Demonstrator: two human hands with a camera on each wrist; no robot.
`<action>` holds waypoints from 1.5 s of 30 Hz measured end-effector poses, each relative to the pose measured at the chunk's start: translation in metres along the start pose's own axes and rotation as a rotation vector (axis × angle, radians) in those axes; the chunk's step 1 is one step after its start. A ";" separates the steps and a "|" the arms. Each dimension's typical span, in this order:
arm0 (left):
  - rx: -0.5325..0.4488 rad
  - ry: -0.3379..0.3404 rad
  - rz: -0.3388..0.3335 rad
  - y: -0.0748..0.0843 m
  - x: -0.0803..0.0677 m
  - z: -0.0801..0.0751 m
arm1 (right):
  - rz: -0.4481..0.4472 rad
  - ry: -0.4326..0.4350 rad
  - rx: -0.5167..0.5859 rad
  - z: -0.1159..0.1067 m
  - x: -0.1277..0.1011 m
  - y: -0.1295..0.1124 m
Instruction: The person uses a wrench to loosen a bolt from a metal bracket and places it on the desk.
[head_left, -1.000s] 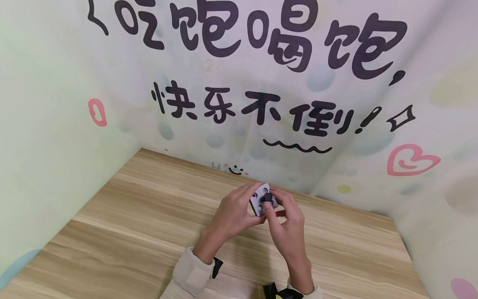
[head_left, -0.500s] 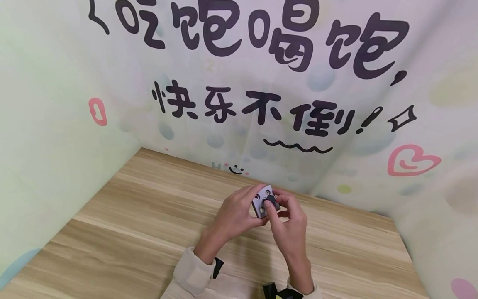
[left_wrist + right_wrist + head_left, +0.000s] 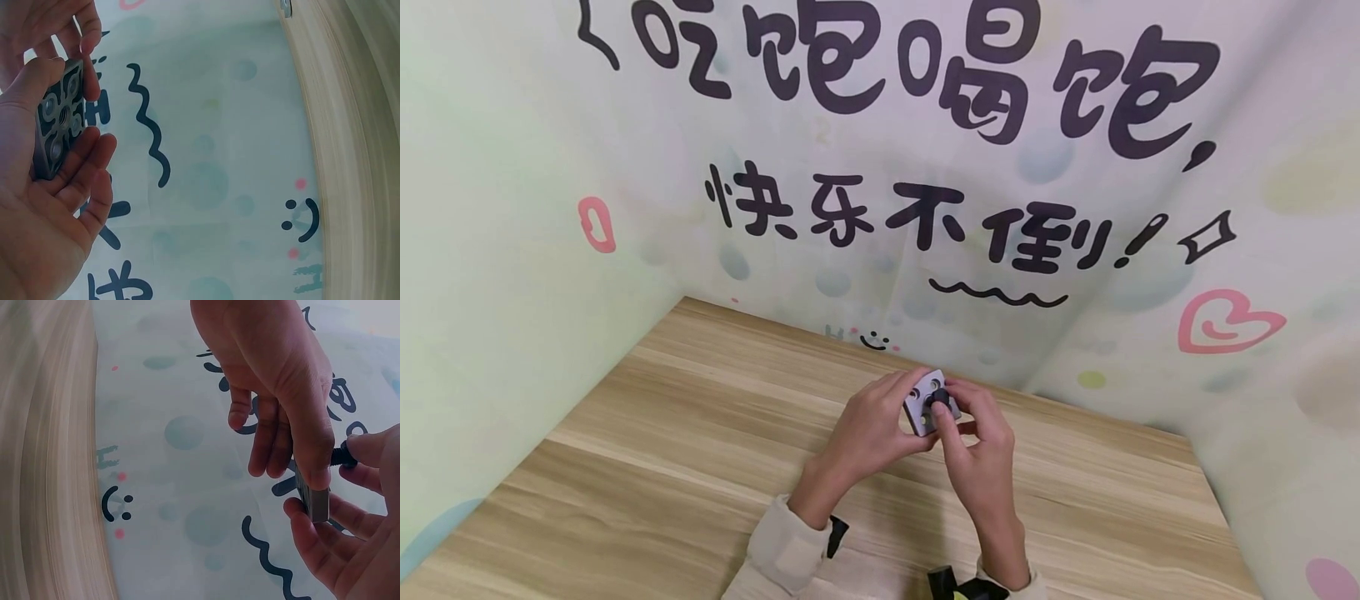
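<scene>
My left hand (image 3: 868, 421) grips a small square grey plate (image 3: 921, 406) by its edges, raised above the table. The plate has round holes near its corners and tilts toward the head camera. At its middle is a black bolt (image 3: 941, 396), which my right hand (image 3: 985, 458) pinches with the thumb on its head. In the right wrist view, a short stretch of thread on the bolt (image 3: 341, 455) shows between plate and fingers. The left wrist view shows the back of the plate (image 3: 60, 119), with dark recesses and a threaded centre hole.
A wood-grain table (image 3: 647, 467) lies beneath both hands. Behind it hangs a pale printed backdrop (image 3: 820, 283), its lower edge meeting the table close past the plate. A similar pale wall (image 3: 512, 250) borders the left side. Black wrist devices (image 3: 973, 588) sit at the cuffs.
My right thumb has shifted up over the bolt's head, covering more of it. The plate has moved slightly right and then partly back. My left hand keeps its grip.
</scene>
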State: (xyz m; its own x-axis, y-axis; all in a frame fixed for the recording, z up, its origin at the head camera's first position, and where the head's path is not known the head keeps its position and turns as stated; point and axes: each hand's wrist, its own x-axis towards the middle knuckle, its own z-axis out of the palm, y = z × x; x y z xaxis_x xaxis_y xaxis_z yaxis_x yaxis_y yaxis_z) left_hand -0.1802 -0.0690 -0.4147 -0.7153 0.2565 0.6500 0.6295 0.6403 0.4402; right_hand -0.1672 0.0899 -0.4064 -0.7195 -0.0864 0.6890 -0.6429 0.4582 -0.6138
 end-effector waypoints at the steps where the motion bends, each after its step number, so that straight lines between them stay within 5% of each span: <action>1: 0.000 -0.002 -0.002 0.000 0.000 0.000 | 0.000 -0.004 0.003 0.000 0.000 0.000; 27: -0.005 0.003 -0.008 -0.002 -0.001 -0.001 | 0.000 -0.039 0.010 -0.001 0.001 -0.003; 45: 0.021 0.011 0.029 0.003 0.000 0.003 | 0.043 0.094 -0.005 0.003 -0.001 -0.001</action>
State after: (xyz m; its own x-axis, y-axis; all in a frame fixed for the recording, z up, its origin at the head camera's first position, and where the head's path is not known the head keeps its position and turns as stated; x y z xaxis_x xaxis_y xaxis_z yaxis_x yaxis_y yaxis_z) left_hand -0.1793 -0.0649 -0.4159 -0.6935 0.2675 0.6690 0.6435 0.6476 0.4081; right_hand -0.1666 0.0865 -0.4071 -0.7188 0.0164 0.6950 -0.6104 0.4637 -0.6422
